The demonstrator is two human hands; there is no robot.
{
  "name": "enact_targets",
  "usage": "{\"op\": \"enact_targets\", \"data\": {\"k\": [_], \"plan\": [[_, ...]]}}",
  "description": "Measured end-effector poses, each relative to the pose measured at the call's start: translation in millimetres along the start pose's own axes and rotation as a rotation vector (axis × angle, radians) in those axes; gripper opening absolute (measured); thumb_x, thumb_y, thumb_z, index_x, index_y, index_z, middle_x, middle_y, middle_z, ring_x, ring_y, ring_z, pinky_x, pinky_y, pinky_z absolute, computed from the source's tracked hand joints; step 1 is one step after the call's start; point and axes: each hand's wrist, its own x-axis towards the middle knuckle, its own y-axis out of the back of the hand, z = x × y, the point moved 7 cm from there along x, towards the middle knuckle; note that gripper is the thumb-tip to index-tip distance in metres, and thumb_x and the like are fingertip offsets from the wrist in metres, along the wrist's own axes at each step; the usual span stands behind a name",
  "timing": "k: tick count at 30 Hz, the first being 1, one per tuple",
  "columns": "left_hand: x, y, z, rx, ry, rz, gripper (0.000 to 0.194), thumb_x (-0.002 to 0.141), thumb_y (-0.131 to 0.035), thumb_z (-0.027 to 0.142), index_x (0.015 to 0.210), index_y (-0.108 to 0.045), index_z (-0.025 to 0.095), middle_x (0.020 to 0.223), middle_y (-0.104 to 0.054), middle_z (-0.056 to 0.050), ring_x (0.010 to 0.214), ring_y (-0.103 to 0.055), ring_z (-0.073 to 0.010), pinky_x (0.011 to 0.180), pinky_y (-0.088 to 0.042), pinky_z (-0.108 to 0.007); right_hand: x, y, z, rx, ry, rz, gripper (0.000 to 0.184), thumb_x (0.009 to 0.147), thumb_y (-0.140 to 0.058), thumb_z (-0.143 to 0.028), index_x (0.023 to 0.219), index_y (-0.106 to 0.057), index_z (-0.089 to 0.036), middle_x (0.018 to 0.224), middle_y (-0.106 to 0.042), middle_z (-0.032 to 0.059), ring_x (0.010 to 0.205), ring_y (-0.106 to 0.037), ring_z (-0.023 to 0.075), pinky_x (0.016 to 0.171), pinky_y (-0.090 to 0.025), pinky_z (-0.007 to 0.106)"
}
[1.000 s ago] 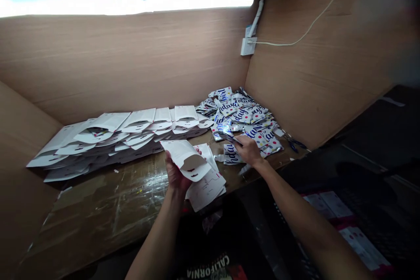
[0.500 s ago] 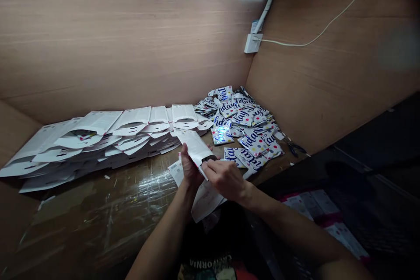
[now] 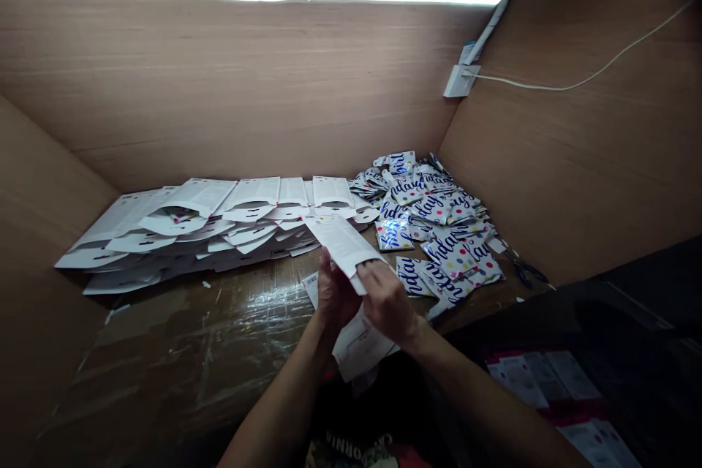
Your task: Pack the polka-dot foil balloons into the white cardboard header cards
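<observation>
A white printed packet is tilted in front of me, its open end towards me. My left hand grips it from below and the left, thumb along its side. At the mouth of the packet my right hand has its fingers bent and partly tucked inside. Whatever those fingers pinch is hidden. More white packets lie under my hands, near my lap. To the right is a heap of folded foil pieces with coloured dots and blue lettering.
Overlapping white packets cover the back left of the brown tabletop. Pliers lie by the right edge. Cardboard walls enclose the table; a white socket box hangs in the corner. Pink-edged packs sit lower right.
My right fingers have moved further into the packet's mouth, and the dark content seen there before is now covered. The whole view has shifted, with the table appearing further right.
</observation>
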Motion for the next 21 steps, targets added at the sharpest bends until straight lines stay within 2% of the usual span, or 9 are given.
{"op": "enact_targets", "data": {"k": [2, 4, 6, 8, 11, 14, 16, 18, 21], "plan": [[-6.4, 20.2, 23.7, 0.429, -0.250, 0.114, 0.076, 0.081, -0.074, 0.070, 0.141, -0.061, 0.026, 0.150, -0.058, -0.014, 0.145, -0.047, -0.0395, 0.115, -0.043, -0.053, 34.6, -3.9, 19.0, -0.018, -0.032, 0.085, 0.047, 0.104, -0.036, -0.016, 0.143, -0.062, -0.013, 0.125, -0.069, 0.0204, 0.121, -0.060, 0.0344, 0.109, -0.047, 0.051], [-19.2, 47.1, 41.0, 1.018, -0.411, 0.296, 0.092, 0.069, -0.088, 0.058, 0.148, -0.054, 0.026, 0.162, -0.042, -0.018, 0.154, -0.030, -0.0448, 0.122, -0.031, -0.059, 78.2, -16.2, 35.3, -0.060, -0.034, 0.079, 0.047, 0.103, -0.039, -0.015, 0.145, -0.061, -0.013, 0.131, -0.066, 0.0206, 0.127, -0.056, 0.0349, 0.112, -0.043, 0.051], [-30.4, 79.6, 43.6, 1.479, -0.359, 0.426, 0.106, 0.062, -0.092, 0.056, 0.152, -0.049, 0.020, 0.162, -0.039, -0.025, 0.152, -0.027, -0.0529, 0.121, -0.022, -0.069, 118.9, -35.9, 45.2, -0.089, 0.006, -0.024, 0.043, 0.103, -0.046, -0.016, 0.142, -0.063, -0.013, 0.131, -0.066, 0.0205, 0.127, -0.055, 0.0343, 0.113, -0.041, 0.049], [-40.0, 110.4, 40.9, 1.646, -0.254, 0.457, 0.099, 0.069, -0.087, 0.055, 0.151, -0.048, 0.017, 0.149, -0.050, -0.026, 0.145, -0.040, -0.0514, 0.117, -0.030, -0.068, 142.6, -53.2, 50.3, -0.071, 0.056, -0.125, 0.040, 0.103, -0.055, -0.021, 0.141, -0.064, -0.012, 0.136, -0.065, 0.0203, 0.129, -0.054, 0.0328, 0.114, -0.040, 0.047], [-54.4, 133.2, 48.5, 1.547, -0.326, 0.499, 0.080, 0.078, -0.082, 0.045, 0.147, -0.052, 0.018, 0.134, -0.060, -0.021, 0.133, -0.056, -0.0436, 0.112, -0.043, -0.058, 132.0, -57.2, 58.3, 0.013, 0.027, -0.113, 0.037, 0.103, -0.060, -0.028, 0.137, -0.065, -0.013, 0.139, -0.066, 0.0185, 0.131, -0.055, 0.0315, 0.114, -0.039, 0.047], [-65.6, 137.0, 65.3, 1.205, -0.538, 0.556, 0.069, 0.078, -0.083, 0.036, 0.142, -0.059, 0.022, 0.128, -0.067, -0.016, 0.124, -0.064, -0.0365, 0.109, -0.049, -0.051, 75.2, -43.1, 66.9, 0.149, -0.112, -0.022, 0.030, 0.105, -0.055, -0.031, 0.125, -0.071, -0.016, 0.126, -0.072, 0.0158, 0.121, -0.061, 0.0306, 0.110, -0.042, 0.047], [-67.3, 138.3, 72.4, 0.924, -0.607, 0.586, 0.063, 0.081, -0.082, 0.035, 0.140, -0.060, 0.023, 0.119, -0.071, -0.011, 0.112, -0.070, -0.0289, 0.102, -0.054, -0.043, 28.4, -33.6, 69.9, 0.282, -0.254, 0.020, 0.028, 0.103, -0.057, -0.034, 0.118, -0.073, -0.017, 0.121, -0.074, 0.0151, 0.117, -0.063, 0.0298, 0.107, -0.045, 0.047], [-64.2, 135.5, 74.6, 0.730, -0.622, 0.616, 0.059, 0.083, -0.082, 0.035, 0.136, -0.061, 0.022, 0.112, -0.073, -0.009, 0.100, -0.072, -0.0226, 0.094, -0.057, -0.036, -14.7, -33.2, 69.0, 0.499, -0.458, 0.006, 0.030, 0.096, -0.067, -0.038, 0.117, -0.073, -0.018, 0.117, -0.075, 0.0131, 0.108, -0.066, 0.0273, 0.099, -0.050, 0.044], [-56.8, 119.1, 71.4, 0.572, -0.615, 0.636, 0.053, 0.083, -0.082, 0.036, 0.130, -0.065, 0.020, 0.108, -0.075, -0.008, 0.094, -0.073, -0.0188, 0.087, -0.057, -0.030, -59.0, -51.8, 48.3, 1.049, -0.761, -0.122, 0.047, 0.082, -0.080, -0.040, 0.123, -0.069, -0.020, 0.102, -0.077, 0.0063, 0.084, -0.069, 0.0197, 0.074, -0.055, 0.032]]}}
